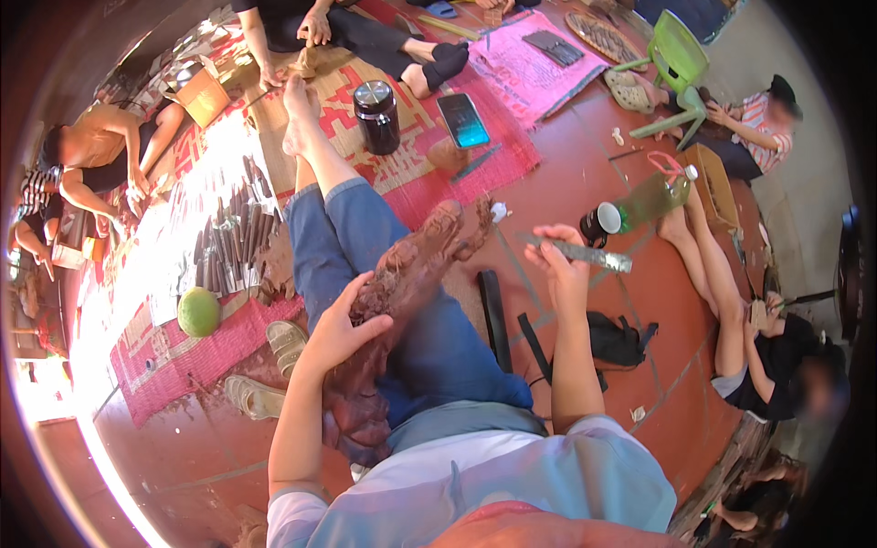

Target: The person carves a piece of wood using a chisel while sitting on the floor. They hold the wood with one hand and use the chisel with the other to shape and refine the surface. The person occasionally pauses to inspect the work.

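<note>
Carving (406, 288) lies slantwise across your lap: one end by your shirt (566, 466), the far end up and to the right, past your shorts (466, 342). It's in your left hand and to the left of your right one.

Left hand (340, 331): on the carving's left side about mid-length, thumb spread well away from the fingers, gripping. Fingertips partly hidden.

Right hand (559, 263): raised right of the carving, well apart from it. Fingers closed around a flat grey bar (598, 256), which sticks out to the right. Bar isn't touching the carving.

Right of your lap: long black strip (493, 320) on the floor, then a black bag (617, 338). Beyond the right hand: dark cup (600, 222) just beside a green bottle (653, 203).

Ahead, on the mats: black flask (376, 123), phone (463, 121) to its right.

Left of your legs: row of hand tools (237, 242), green ball-shaped thing (198, 312) near them, pair of sandals (254, 397) closer in.
</note>
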The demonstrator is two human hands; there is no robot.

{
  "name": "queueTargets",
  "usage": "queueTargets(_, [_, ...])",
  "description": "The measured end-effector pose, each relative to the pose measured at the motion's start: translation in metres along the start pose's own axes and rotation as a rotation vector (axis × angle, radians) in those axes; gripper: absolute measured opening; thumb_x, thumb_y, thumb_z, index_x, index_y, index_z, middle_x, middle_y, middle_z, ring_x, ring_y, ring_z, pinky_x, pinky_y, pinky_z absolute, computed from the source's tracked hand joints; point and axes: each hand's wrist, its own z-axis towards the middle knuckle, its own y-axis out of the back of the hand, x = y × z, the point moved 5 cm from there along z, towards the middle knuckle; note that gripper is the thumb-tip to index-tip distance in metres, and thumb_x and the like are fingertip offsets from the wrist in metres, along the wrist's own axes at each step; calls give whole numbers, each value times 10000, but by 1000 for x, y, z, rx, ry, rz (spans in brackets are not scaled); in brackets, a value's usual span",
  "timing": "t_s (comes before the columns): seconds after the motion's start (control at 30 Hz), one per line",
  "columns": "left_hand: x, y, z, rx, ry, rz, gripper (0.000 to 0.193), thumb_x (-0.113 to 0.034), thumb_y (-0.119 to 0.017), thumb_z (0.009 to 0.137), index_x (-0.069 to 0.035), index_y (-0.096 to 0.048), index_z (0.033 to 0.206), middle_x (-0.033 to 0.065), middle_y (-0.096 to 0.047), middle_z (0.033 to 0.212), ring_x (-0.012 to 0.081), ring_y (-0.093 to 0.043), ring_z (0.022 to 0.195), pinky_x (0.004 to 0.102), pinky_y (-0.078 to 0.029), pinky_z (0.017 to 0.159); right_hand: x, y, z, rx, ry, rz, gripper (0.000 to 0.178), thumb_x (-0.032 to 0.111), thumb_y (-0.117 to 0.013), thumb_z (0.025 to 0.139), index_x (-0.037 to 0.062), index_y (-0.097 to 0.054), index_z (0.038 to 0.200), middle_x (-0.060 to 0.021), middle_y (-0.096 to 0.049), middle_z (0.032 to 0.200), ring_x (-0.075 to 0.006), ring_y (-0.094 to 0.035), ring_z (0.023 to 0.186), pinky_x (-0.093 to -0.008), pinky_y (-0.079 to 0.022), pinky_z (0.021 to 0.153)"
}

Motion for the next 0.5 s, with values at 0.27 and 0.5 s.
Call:
queueTargets(0.27, [0,9,-2,-52,-47,-25,645,-269,-736,809,-60,-459,1352,136,-595,1217,196,-561,1122,318,-430,960,12,-51,-10,83,-51,100,221,80,-473,979,-47,-542,1146,-170,-614,1132,-219,-660,968,-318,-573,838])
queueTargets(0.5, [9,1,-6,12,15,-159,728,-289,-758,782,-55,-425,1385,124,-551,1276,202,-508,1186,311,-373,1017,0,-84,-19,241,-126,100,181,17,-630,887,-10,-587,1061,-93,-648,989,-164,-661,915,-268,-565,802])
